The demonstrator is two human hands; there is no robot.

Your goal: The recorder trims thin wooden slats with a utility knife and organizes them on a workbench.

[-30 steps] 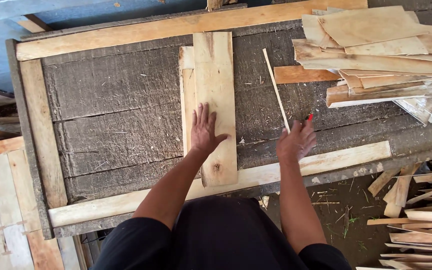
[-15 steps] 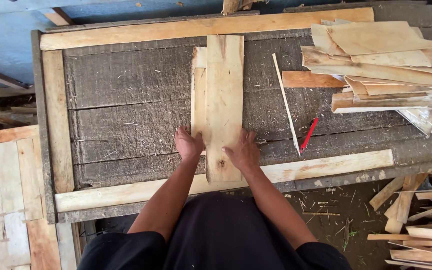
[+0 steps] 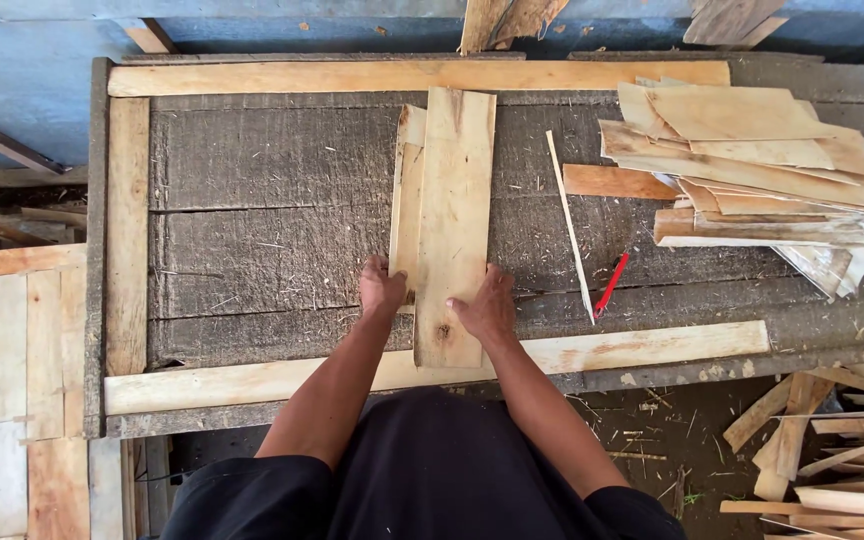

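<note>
A stack of pale thin wooden boards [image 3: 452, 200] lies lengthwise in the middle of a dark workbench [image 3: 252, 230]. My left hand [image 3: 382, 288] grips the stack's left edge near its close end. My right hand [image 3: 485, 308] holds the right edge at about the same height. The top board is wider, and narrower boards stick out beneath it on the left. The near end of the stack rests over the front wooden rail [image 3: 632, 350].
A heap of thin wood sheets [image 3: 752, 170] fills the bench's right side. A thin stick [image 3: 570, 225] and a red pencil [image 3: 611, 284] lie right of the stack. Pale rails frame the bench at back [image 3: 402, 75] and left [image 3: 128, 230]. Offcuts [image 3: 832, 440] litter the ground.
My right hand left the red pencil on the bench and came to the stack's right edge. My left hand slid from the top of the boards to the left edge.
</note>
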